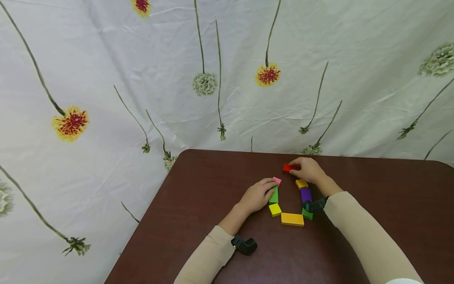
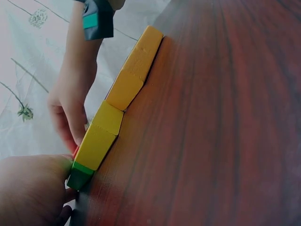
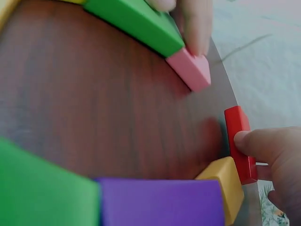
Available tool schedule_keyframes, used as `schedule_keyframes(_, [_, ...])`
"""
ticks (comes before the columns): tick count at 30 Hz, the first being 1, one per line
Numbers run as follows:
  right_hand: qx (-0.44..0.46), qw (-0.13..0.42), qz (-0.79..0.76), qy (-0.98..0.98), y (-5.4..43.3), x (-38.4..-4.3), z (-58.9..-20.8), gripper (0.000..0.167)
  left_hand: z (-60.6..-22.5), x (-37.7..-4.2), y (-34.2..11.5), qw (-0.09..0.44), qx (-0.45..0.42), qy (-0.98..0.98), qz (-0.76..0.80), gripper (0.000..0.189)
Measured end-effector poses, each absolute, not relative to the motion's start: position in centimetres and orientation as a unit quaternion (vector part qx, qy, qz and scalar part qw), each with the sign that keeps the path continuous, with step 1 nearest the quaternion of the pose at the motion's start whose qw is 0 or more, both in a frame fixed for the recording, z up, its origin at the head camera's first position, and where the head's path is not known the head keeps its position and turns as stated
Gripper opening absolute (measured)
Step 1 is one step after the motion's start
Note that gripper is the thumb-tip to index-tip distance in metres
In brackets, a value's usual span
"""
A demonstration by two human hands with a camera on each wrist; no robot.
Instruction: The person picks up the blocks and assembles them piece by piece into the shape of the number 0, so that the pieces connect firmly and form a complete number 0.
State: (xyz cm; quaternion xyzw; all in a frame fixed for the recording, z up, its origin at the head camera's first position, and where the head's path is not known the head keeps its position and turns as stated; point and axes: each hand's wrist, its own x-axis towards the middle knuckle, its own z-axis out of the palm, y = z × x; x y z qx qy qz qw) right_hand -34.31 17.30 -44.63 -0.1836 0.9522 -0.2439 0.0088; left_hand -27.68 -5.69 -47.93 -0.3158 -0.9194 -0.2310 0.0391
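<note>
My right hand (image 1: pixel 307 170) pinches a red block (image 3: pixel 241 141), thumb on its near face and fingers behind. This block stands at the far end of a U-shaped row of blocks, close to an orange-yellow block (image 3: pixel 225 181). On the left side, my left hand (image 1: pixel 256 195) rests its fingers on a green block (image 3: pixel 136 23) and a pink block (image 3: pixel 192 68), which sit end to end. A yellow block (image 1: pixel 274 210) adjoins the green one. An orange block (image 1: pixel 292 219) lies across the near end. Along the right side are a purple block (image 1: pixel 306 195) and another green block (image 1: pixel 307 214).
The blocks lie on a dark brown wooden table (image 1: pixel 198 197). Behind it hangs a pale cloth (image 1: pixel 170 59) printed with flowers, close to the far table edge. Black wrist bands (image 1: pixel 244 245) sit on both forearms, the right one overlapping the row in the head view.
</note>
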Motion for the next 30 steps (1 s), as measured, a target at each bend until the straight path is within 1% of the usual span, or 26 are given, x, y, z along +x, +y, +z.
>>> schedule_keyframes(7, [-0.223, 0.002, -0.263, 0.939, 17.0, -33.1, -45.0, 0.031, -47.9, -27.7, -5.7, 0.033, -0.314, -0.919, -0.235, 0.036])
schedule_keyframes(14, [-0.249, -0.009, -0.267, 0.931, 16.9, -32.6, -45.3, 0.026, -48.1, -27.8, -5.8, 0.038, -0.315, -0.92, -0.231, 0.036])
schedule_keyframes(30, [-0.248, -0.016, -0.294, 0.923, 17.4, -32.0, -45.7, 0.026, -48.2, -27.9, -5.6, 0.035, -0.318, -0.917, -0.236, 0.036])
